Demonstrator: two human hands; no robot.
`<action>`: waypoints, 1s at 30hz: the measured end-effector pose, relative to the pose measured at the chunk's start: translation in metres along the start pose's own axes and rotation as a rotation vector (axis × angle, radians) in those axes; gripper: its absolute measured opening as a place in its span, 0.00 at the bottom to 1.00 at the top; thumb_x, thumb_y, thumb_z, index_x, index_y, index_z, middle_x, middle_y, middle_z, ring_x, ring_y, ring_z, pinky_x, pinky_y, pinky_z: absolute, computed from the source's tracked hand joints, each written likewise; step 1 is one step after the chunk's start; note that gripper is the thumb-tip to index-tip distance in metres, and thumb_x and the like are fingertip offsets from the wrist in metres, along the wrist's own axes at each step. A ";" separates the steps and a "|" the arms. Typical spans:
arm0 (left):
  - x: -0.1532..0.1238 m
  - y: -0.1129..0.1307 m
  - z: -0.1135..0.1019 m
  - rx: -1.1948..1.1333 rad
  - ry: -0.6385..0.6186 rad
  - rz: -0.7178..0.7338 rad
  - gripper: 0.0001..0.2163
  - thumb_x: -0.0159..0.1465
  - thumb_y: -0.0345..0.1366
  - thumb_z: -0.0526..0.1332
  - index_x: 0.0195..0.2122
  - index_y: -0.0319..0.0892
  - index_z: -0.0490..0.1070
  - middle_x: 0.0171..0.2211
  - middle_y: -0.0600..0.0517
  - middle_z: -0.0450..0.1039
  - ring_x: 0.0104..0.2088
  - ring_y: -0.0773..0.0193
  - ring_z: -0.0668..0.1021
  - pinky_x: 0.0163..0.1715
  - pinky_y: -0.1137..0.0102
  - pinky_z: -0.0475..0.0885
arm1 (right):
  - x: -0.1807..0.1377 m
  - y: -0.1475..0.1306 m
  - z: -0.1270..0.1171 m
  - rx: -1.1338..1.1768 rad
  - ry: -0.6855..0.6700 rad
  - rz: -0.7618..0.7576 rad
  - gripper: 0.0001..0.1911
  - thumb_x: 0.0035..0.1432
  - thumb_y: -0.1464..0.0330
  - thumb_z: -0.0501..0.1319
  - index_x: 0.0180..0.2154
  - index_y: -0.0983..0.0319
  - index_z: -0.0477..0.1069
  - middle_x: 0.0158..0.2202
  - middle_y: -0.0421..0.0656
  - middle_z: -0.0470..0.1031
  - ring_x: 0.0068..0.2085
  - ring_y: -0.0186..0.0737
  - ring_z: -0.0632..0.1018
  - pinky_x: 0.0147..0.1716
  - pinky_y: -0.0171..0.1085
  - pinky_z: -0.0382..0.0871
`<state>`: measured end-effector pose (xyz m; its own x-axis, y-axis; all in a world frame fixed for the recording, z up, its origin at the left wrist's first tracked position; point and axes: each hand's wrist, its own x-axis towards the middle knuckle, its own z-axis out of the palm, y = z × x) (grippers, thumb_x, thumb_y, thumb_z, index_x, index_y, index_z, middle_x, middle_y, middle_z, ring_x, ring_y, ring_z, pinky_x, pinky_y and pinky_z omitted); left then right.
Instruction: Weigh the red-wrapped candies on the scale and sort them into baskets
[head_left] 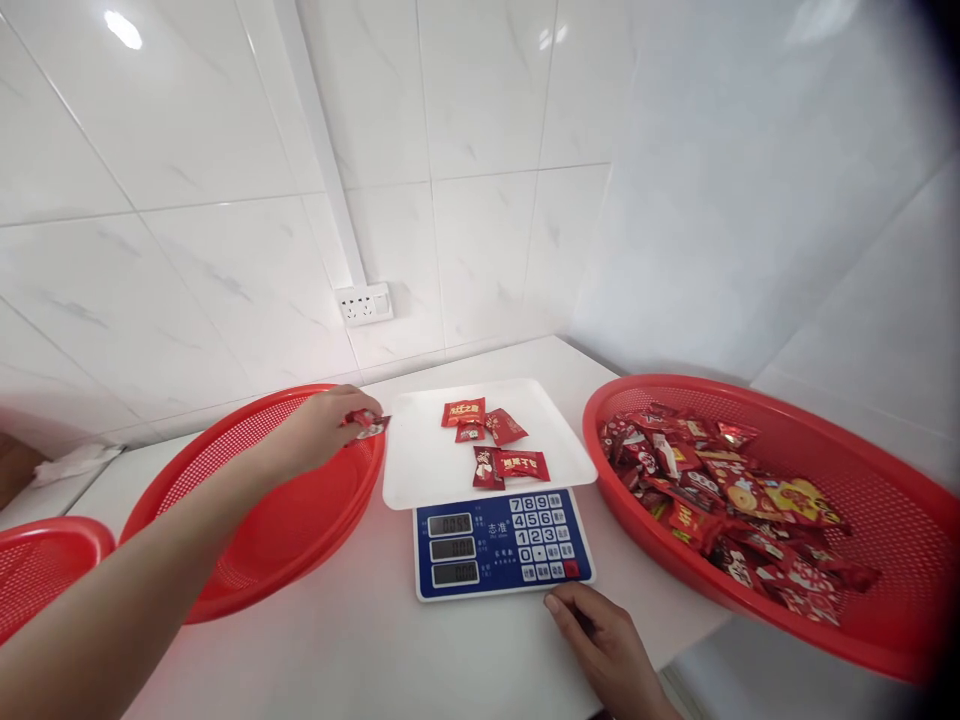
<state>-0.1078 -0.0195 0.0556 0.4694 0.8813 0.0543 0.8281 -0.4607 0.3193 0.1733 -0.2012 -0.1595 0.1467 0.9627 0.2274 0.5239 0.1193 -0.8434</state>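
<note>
My left hand (pixel 324 425) reaches over the rim of an empty red basket (pixel 255 520) and pinches a small red candy packet (pixel 367 422) just left of the scale's white tray (pixel 420 470). Several red candy packets (pixel 495 445) lie on that tray. The blue scale panel (pixel 501 542) with keypad and displays faces me. My right hand (pixel 604 645) rests on the white counter just below the scale's front right corner, fingers curled, with nothing seen in it.
A large red basket (pixel 885 520) holding many red wrapped candies (pixel 720 490) stands at the right. Another red basket (pixel 41 570) shows at the far left edge. A white wall socket (pixel 364 304) sits on the tiled wall behind.
</note>
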 end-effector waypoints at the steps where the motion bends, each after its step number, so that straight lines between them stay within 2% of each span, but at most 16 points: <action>1: -0.002 -0.004 -0.006 0.040 -0.041 -0.050 0.12 0.60 0.38 0.52 0.42 0.49 0.71 0.47 0.52 0.71 0.39 0.59 0.76 0.32 0.69 0.71 | 0.000 -0.001 0.000 0.002 -0.005 0.001 0.18 0.59 0.56 0.53 0.24 0.59 0.69 0.22 0.40 0.72 0.24 0.36 0.73 0.24 0.31 0.66; 4: -0.003 -0.003 -0.009 0.166 -0.190 -0.072 0.17 0.58 0.41 0.55 0.49 0.49 0.68 0.56 0.49 0.64 0.47 0.52 0.73 0.40 0.62 0.71 | 0.001 -0.001 -0.001 0.013 -0.005 0.005 0.18 0.59 0.56 0.53 0.24 0.59 0.69 0.22 0.40 0.72 0.24 0.36 0.72 0.24 0.31 0.66; 6: 0.004 0.008 0.004 0.209 -0.231 -0.003 0.22 0.60 0.43 0.54 0.56 0.49 0.62 0.63 0.47 0.54 0.57 0.47 0.65 0.50 0.56 0.66 | 0.000 -0.001 0.000 0.013 -0.002 0.007 0.18 0.59 0.56 0.53 0.23 0.59 0.68 0.22 0.40 0.71 0.24 0.35 0.72 0.23 0.30 0.66; 8: 0.018 0.024 0.024 0.199 -0.257 0.079 0.26 0.61 0.45 0.52 0.61 0.49 0.54 0.66 0.48 0.46 0.62 0.50 0.56 0.56 0.56 0.59 | 0.000 0.000 0.000 0.008 -0.003 0.005 0.18 0.59 0.57 0.53 0.23 0.59 0.68 0.22 0.40 0.71 0.24 0.35 0.72 0.23 0.30 0.65; 11: 0.047 0.045 0.059 0.163 -0.312 0.191 0.31 0.61 0.45 0.54 0.64 0.49 0.45 0.67 0.48 0.44 0.64 0.56 0.53 0.58 0.62 0.56 | -0.001 0.002 0.002 0.001 0.012 -0.004 0.18 0.59 0.57 0.53 0.24 0.60 0.68 0.22 0.40 0.71 0.24 0.35 0.72 0.24 0.31 0.65; 13: 0.067 0.053 0.077 0.155 -0.319 0.241 0.34 0.60 0.46 0.56 0.65 0.47 0.43 0.66 0.46 0.43 0.65 0.54 0.50 0.59 0.61 0.53 | -0.001 0.003 0.003 -0.001 0.023 -0.010 0.17 0.59 0.57 0.53 0.24 0.60 0.69 0.22 0.40 0.71 0.24 0.35 0.72 0.24 0.31 0.65; 15: 0.085 0.055 0.088 0.160 -0.318 0.269 0.36 0.59 0.48 0.58 0.65 0.46 0.45 0.66 0.43 0.45 0.65 0.50 0.50 0.60 0.59 0.52 | -0.001 0.002 0.003 0.001 0.024 -0.022 0.17 0.59 0.58 0.53 0.25 0.60 0.69 0.23 0.40 0.72 0.25 0.35 0.72 0.25 0.31 0.65; 17: 0.097 0.053 0.093 0.168 -0.315 0.287 0.32 0.59 0.47 0.58 0.63 0.47 0.51 0.64 0.43 0.50 0.62 0.51 0.57 0.57 0.61 0.56 | -0.001 0.000 0.002 -0.001 0.016 -0.033 0.17 0.60 0.58 0.53 0.24 0.60 0.69 0.22 0.40 0.72 0.24 0.35 0.72 0.24 0.31 0.65; 20: 0.102 0.047 0.094 0.196 -0.286 0.298 0.21 0.64 0.42 0.52 0.59 0.48 0.58 0.58 0.46 0.61 0.54 0.58 0.69 0.50 0.65 0.65 | 0.000 -0.002 0.001 -0.009 0.012 -0.039 0.17 0.60 0.59 0.52 0.23 0.60 0.67 0.22 0.40 0.71 0.24 0.35 0.72 0.24 0.31 0.65; 25: 0.089 0.039 0.087 0.289 -0.195 0.217 0.17 0.66 0.41 0.51 0.53 0.41 0.62 0.45 0.46 0.70 0.43 0.58 0.74 0.43 0.58 0.68 | -0.001 0.002 0.001 0.002 0.010 -0.041 0.17 0.60 0.59 0.52 0.24 0.60 0.67 0.22 0.40 0.70 0.24 0.35 0.71 0.24 0.31 0.64; 27: 0.081 0.036 0.075 0.300 -0.158 0.176 0.16 0.66 0.40 0.49 0.52 0.42 0.62 0.44 0.46 0.71 0.41 0.58 0.75 0.41 0.61 0.68 | -0.002 0.004 0.002 0.009 0.012 -0.040 0.17 0.60 0.59 0.52 0.24 0.60 0.67 0.22 0.40 0.70 0.24 0.35 0.71 0.24 0.31 0.64; 30: 0.064 0.026 0.044 0.286 -0.083 0.108 0.15 0.65 0.40 0.47 0.52 0.46 0.61 0.43 0.47 0.73 0.41 0.57 0.75 0.39 0.65 0.68 | -0.003 0.006 0.003 0.012 0.020 -0.035 0.17 0.60 0.58 0.52 0.24 0.60 0.67 0.22 0.40 0.70 0.24 0.35 0.70 0.23 0.31 0.63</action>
<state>-0.0426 0.0203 0.0257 0.5733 0.8193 -0.0082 0.8190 -0.5727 0.0367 0.1739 -0.2026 -0.1667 0.1455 0.9529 0.2662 0.5190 0.1556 -0.8405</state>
